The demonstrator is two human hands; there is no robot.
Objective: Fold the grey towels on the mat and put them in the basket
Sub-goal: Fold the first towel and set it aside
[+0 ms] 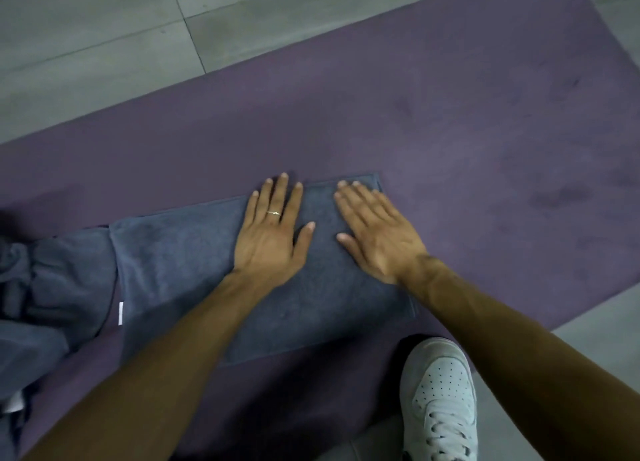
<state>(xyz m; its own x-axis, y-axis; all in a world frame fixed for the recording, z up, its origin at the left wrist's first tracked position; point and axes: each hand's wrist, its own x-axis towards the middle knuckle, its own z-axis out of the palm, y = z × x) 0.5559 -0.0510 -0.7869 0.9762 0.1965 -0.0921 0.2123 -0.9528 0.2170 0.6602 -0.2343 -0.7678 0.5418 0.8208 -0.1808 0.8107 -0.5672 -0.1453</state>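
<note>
A grey towel (180, 252) lies spread flat on the purple mat (450, 114), its right part doubled over into a thicker layer. My left hand (273, 232) presses flat on that folded part, fingers straight and a ring on one finger. My right hand (374, 232) lies flat beside it near the towel's right edge, fingers straight too. More grey towels (48, 287) sit crumpled in a heap at the left edge of the view. No basket is in view.
The mat lies on a grey tiled floor (86, 44). A white sneaker (440, 398) stands at the mat's near edge, just below the towel's right end. Bare mat stretches to the far right.
</note>
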